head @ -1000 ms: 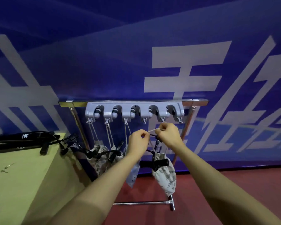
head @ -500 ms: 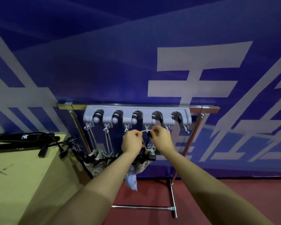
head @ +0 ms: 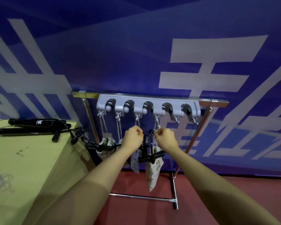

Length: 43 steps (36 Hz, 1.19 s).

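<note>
Hands first: the right hand (head: 166, 140) is curled tight, with thumb and forefinger pinching a white drawstring cord (head: 156, 124) just below the fourth hook (head: 156, 118) of a grey hook rail (head: 136, 97). The left hand (head: 133, 138) sits close beside it at nine o'clock, fingers also curled in. A cord from the third hook runs down to its knuckles, but from where I stand I cannot tell whether it has hold of anything.

The pinched cord leads down to a patterned pouch (head: 152, 172), which hangs at six o'clock from the right hand, below both wrists and clear of the red floor (head: 234, 200). A black handle (head: 152, 156) lies across its neck.

The rail sits at twelve o'clock from the hands, fixed along the top bar of a metal rack (head: 217, 102). More pouches (head: 106, 143) hang from the first hooks, at nine o'clock from the left hand.

Further out at nine o'clock stands a yellow-green table (head: 31, 168) with black rods (head: 31, 123) lying on its far edge. A blue banner (head: 136, 62) fills the wall behind.
</note>
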{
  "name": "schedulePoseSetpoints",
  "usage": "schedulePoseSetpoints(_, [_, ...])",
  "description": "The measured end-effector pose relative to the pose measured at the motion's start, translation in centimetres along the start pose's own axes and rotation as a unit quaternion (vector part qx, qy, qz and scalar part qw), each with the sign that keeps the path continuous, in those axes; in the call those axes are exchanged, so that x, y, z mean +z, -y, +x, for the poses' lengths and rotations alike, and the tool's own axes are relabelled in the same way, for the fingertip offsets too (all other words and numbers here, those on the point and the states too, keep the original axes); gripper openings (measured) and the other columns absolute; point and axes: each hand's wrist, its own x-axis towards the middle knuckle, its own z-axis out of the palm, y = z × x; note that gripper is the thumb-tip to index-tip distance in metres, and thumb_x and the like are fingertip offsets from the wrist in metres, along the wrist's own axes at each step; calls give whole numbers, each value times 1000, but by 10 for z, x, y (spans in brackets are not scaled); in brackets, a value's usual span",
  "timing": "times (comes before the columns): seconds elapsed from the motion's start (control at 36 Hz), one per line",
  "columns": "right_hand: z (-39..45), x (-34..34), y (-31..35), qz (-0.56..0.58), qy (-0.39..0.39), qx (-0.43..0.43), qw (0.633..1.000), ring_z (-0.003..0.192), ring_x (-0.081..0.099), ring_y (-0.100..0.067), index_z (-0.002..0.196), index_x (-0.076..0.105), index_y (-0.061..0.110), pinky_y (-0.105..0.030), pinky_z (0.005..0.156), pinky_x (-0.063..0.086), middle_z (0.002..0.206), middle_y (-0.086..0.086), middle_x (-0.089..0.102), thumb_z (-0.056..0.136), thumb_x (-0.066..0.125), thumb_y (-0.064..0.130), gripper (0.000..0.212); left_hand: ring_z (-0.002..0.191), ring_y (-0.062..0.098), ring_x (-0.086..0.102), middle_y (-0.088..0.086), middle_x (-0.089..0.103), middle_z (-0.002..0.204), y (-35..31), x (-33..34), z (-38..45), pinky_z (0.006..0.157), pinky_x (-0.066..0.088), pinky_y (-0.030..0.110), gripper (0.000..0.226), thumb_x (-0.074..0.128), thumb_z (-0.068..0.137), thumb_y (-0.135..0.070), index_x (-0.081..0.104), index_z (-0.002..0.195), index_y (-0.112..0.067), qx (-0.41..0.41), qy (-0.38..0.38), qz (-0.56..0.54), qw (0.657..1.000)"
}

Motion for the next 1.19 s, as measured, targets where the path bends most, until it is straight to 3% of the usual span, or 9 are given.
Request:
schedulePoseSetpoints(0.17, [-23,24,40,1,24,-38,999,81,61,-39,79,54,8,-43,69,51,85,-23,66,94,48,14,17,85,27,64,9,67,88,29,-46,-21,76,53,35,11,49,93,-15,60,91,-14,-6,-12,3,1000])
schedulePoseSetpoints(0.33, [-41,71,88,5,56,-63,996,72,61,-36,82,59,0,-48,72,53,83,-27,66,95,47,13,22,81,27,67,4,68,82,74,-107,-37,76,56,40,17,51,91,-17,56,76,-23,-20,-40,-8,999])
schedulePoseSetpoints(0.42, [-53,105,122,3,76,-69,995,67,56,-29,75,55,6,-41,66,50,74,-19,62,95,48,12,21,83,31,67,10,69,84,108,-145,-44,78,56,42,17,52,89,-15,55,74,-21,-35,-62,-5,997])
schedulePoseSetpoints(0.5, [-62,138,150,-5,86,-79,993,67,54,-25,75,53,7,-32,63,40,81,-27,65,93,47,11,19,84,33,67,16,70,86,140,-180,-50,80,54,40,15,53,88,-12,57,76,-18,-40,-78,-8,996])
schedulePoseSetpoints(0.64, [-78,195,198,-10,105,-106,989,76,63,-30,73,56,14,-39,72,52,80,-13,67,93,48,15,21,84,31,67,13,71,86,192,-238,-64,79,53,36,16,52,89,-15,58,75,-20,-62,-91,-11,994])
schedulePoseSetpoints(0.78, [-94,245,240,0,118,-131,984,71,57,-23,67,55,17,-30,68,45,75,-8,63,91,48,10,26,86,29,66,11,69,92,238,-287,-79,76,52,34,16,48,91,-15,62,83,-16,-84,-107,-18,990])
schedulePoseSetpoints(0.94, [-106,309,277,1,183,-149,972,68,60,-17,86,63,10,-31,65,52,75,-4,63,93,48,12,17,94,28,63,11,69,99,299,-329,-92,79,48,29,19,46,92,-8,65,94,-8,-125,-128,-31,983])
schedulePoseSetpoints(1.03, [-106,340,290,-12,216,-164,962,71,59,-17,90,64,9,-27,65,50,80,-5,63,93,48,12,17,85,24,60,11,68,98,326,-343,-96,73,47,27,21,45,92,-5,65,98,-5,-150,-138,-40,978])
schedulePoseSetpoints(1.19, [-100,395,309,-37,292,-202,934,73,58,-20,91,66,7,-30,66,48,81,-5,62,93,51,12,16,81,25,54,10,60,90,375,-364,-91,73,45,29,16,46,91,-1,57,87,-11,-209,-145,-35,967])
